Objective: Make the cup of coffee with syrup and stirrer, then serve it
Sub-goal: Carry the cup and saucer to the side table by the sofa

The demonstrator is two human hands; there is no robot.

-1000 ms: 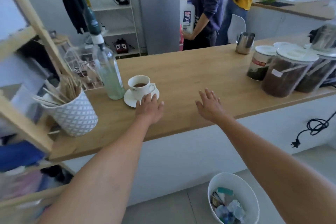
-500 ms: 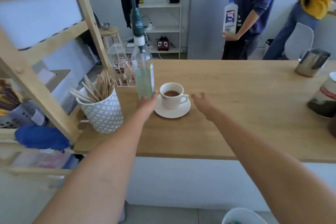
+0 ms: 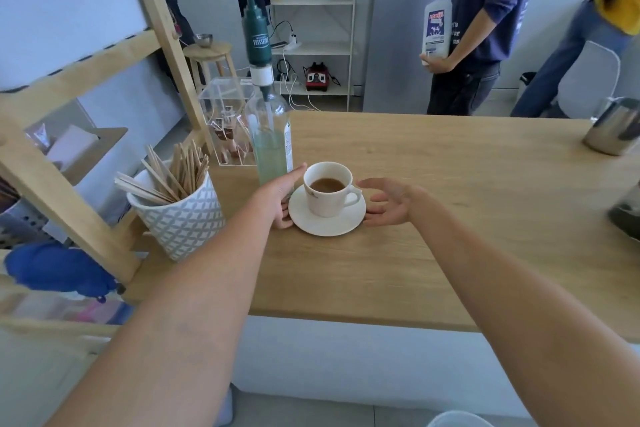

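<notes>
A white cup [image 3: 329, 194] with brown coffee stands on a white saucer [image 3: 327, 222] on the wooden counter [image 3: 450, 204]. My left hand [image 3: 280, 196] is open at the saucer's left rim, fingers touching it. My right hand [image 3: 389, 201] is open at the saucer's right rim, palm turned inward. Just behind my left hand stands a glass syrup bottle [image 3: 272, 146] with a dark green pump, holding pale green liquid. A white patterned pot of wooden stirrers [image 3: 176, 198] sits further left.
A clear acrylic box [image 3: 225, 121] stands behind the bottle. A steel milk jug [image 3: 613, 130] sits at the counter's far right. A wooden shelf frame [image 3: 86, 135] rises on the left. Two people stand beyond the counter; one holds a milk bottle [image 3: 435, 28].
Both hands have closed in on the saucer from either side; the left moved from the bottle's base to the saucer rim. The view has drawn nearer to the cup.
</notes>
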